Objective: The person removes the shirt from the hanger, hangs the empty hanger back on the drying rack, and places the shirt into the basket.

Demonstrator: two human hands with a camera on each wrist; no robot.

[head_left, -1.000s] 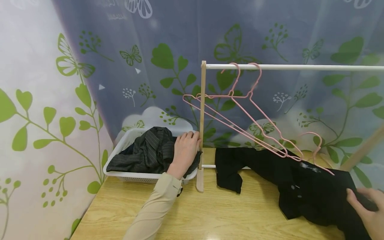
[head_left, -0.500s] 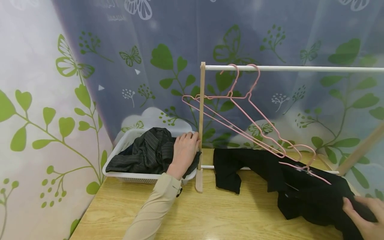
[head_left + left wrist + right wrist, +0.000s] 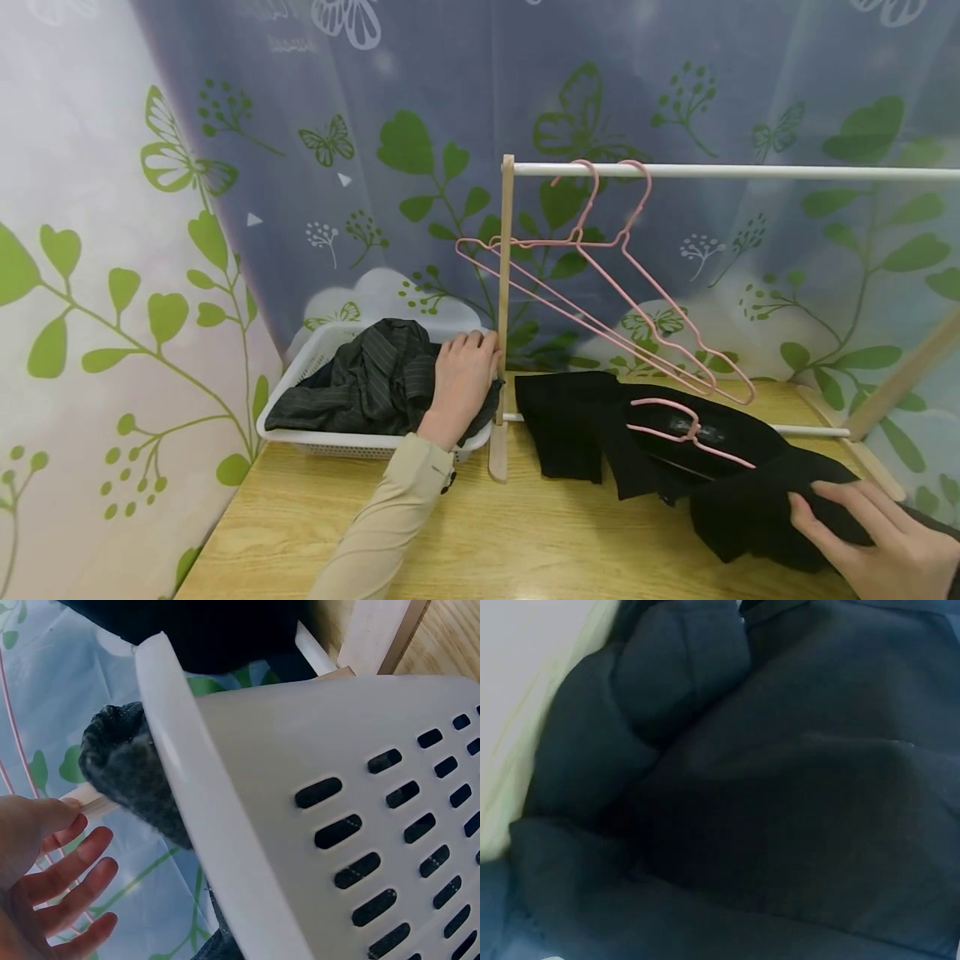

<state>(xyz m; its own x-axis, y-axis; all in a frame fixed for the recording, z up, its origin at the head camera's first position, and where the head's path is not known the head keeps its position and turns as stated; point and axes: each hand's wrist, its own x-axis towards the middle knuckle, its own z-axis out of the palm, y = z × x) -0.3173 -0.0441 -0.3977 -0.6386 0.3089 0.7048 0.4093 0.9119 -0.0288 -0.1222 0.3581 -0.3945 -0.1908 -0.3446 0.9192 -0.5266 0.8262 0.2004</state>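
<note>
In the head view, a black shirt (image 3: 562, 425) lies bunched across the wooden table, under the rack's bar. From its neck opening sticks the hook and shoulder part of a pink hanger (image 3: 692, 429); the hanger's lower part is hidden in the cloth. My right hand (image 3: 885, 533) grips the shirt near its right end. Dark cloth (image 3: 780, 787) fills the right wrist view. At the left, my left hand (image 3: 465, 379) is over the basket's right end and holds the rack's wooden post (image 3: 506, 283). The left wrist view shows the thumb against that post (image 3: 94, 799).
A white perforated basket (image 3: 375, 438) stands at the left with dark pinstriped clothing (image 3: 375, 375) in it. Two pink hangers (image 3: 600, 243) hang from the rack's white upper bar (image 3: 750, 172). A slanted wooden leg (image 3: 900, 383) stands at the right. Printed curtains are behind.
My right hand has moved left and slightly up with the shirt. The hanger in the shirt has shifted left and turned, its hook now lying lower. My left hand has stayed in place.
</note>
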